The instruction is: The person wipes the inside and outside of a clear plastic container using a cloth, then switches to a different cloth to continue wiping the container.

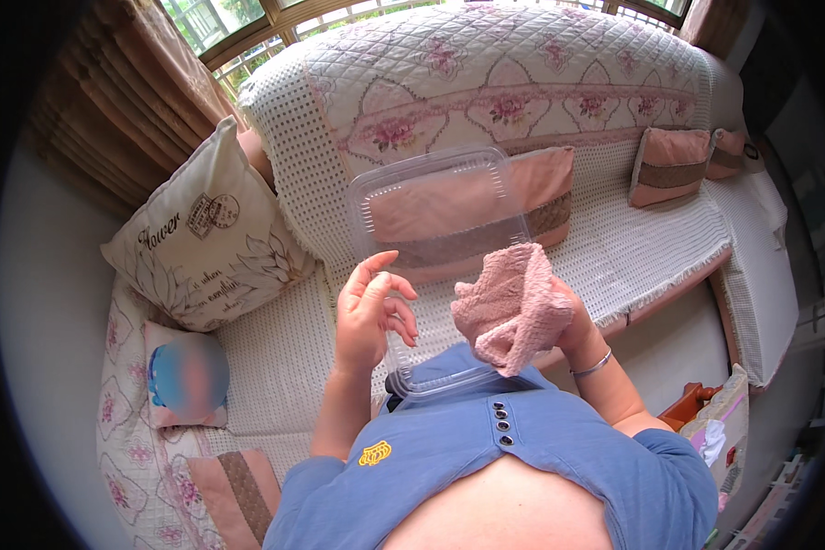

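A crumpled pink plush cloth (512, 309) is gripped along its right side by my right hand (572, 320), whose fingers are mostly hidden behind it. That wrist wears a silver bangle (591, 363). My left hand (373, 309) is raised at the left edge of a clear plastic container (430, 163), its fingers spread and curled with nothing visible in them. The container stands tilted in front of my blue shirt (447, 440), partly behind the cloth. Whether either hand touches the container, I cannot tell.
Ahead is a sofa with a quilted floral cover (447, 58) and a woven white throw (275, 385). Pink cushions (553, 179), (672, 161) lie on it. At the left are a large printed pillow (206, 240) and a round blue object (168, 375). A wooden chair part (691, 405) stands right.
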The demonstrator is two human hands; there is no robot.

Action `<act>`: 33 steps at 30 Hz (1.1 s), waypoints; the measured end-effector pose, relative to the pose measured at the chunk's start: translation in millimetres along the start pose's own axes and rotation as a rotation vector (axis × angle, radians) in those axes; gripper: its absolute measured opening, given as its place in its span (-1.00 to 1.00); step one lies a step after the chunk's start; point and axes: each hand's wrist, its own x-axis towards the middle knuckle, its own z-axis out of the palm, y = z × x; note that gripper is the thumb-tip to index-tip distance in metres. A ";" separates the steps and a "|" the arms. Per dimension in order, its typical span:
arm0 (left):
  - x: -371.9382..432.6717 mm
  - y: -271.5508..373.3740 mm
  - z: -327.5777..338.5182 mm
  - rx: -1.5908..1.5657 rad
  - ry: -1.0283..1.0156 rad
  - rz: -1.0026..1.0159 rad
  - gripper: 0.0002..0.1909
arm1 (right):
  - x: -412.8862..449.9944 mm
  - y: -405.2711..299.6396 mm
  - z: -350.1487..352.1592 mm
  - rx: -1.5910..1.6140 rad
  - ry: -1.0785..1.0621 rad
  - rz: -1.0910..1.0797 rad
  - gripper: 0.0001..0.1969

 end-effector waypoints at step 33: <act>-12.1 9.1 24.2 0.462 -0.072 -0.339 -0.56 | -5.0 -22.7 32.6 0.304 0.103 -0.051 -0.51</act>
